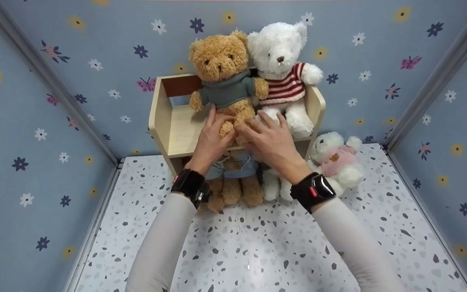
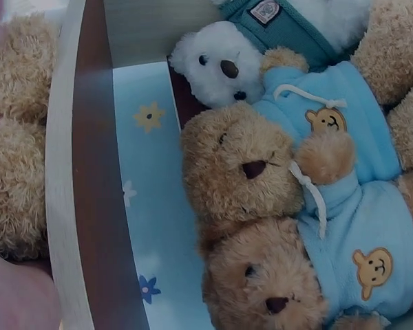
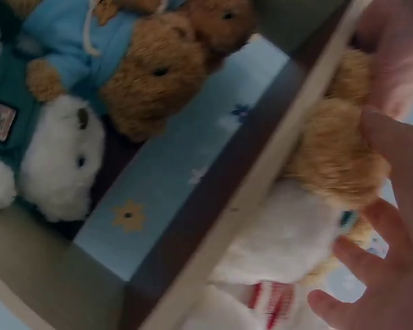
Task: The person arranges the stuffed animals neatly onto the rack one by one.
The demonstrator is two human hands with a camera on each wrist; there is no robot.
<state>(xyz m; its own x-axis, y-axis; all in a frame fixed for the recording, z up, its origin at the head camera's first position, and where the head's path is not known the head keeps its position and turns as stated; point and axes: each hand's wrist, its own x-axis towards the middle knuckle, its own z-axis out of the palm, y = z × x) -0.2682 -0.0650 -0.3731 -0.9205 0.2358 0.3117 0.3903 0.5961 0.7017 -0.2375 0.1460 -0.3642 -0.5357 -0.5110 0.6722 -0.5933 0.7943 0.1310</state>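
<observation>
A brown teddy bear (image 1: 221, 61) in a grey-green sweater sits on the top shelf of a small wooden shelf unit (image 1: 156, 115). My left hand (image 1: 211, 140) holds its leg on the left side, the thumb by the foot and a finger up along the body. At the other leg (image 3: 337, 151), my right hand (image 1: 272, 142) grips with bent fingers spread. Some of those fingers overlap the legs of a white bear (image 1: 278, 52) in a red-striped sweater, sitting close on the right. Parts of both brown feet are hidden by the hands.
The lower shelf holds two brown bears (image 2: 241, 165) in light blue hoodies and a white bear (image 2: 220, 62) in a green top. A white bear in pink (image 1: 339, 158) leans beside the unit on the speckled floor (image 1: 237, 251). Flowered walls (image 1: 116, 48) enclose three sides.
</observation>
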